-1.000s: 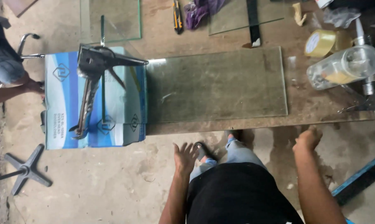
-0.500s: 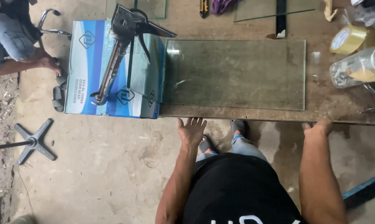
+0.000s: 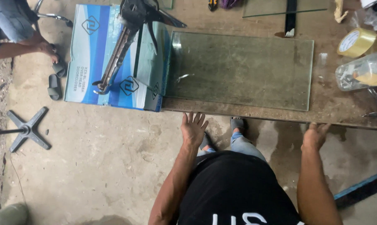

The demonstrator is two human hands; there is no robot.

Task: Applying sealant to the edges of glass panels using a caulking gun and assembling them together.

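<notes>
So, closest in there's the person's dark shirt, with both bare arms reaching forward to the near edge of the wooden workbench [image 3: 255, 116]. The left hand [image 3: 193, 128] is flat and open, fingers spread, tips right at that edge and holding nothing. The right hand [image 3: 316, 135] sits at the edge too, fingers curled under, so I can't tell whether it's gripping the wood or just resting.

Just past the edge lies the glass pane [image 3: 238, 68] — a flat greenish rectangle, dusty, with a small bare strip of bench in front. To its left a blue and white cardboard box [image 3: 94, 62] overhangs the bench end, and a metal caulking gun [image 3: 124, 41] lies across it, top cut off. On the right are a tape roll [image 3: 356, 41] and a clear plastic bottle [image 3: 363, 71] — partly cropped. The concrete floor on the left is roomy.
</notes>
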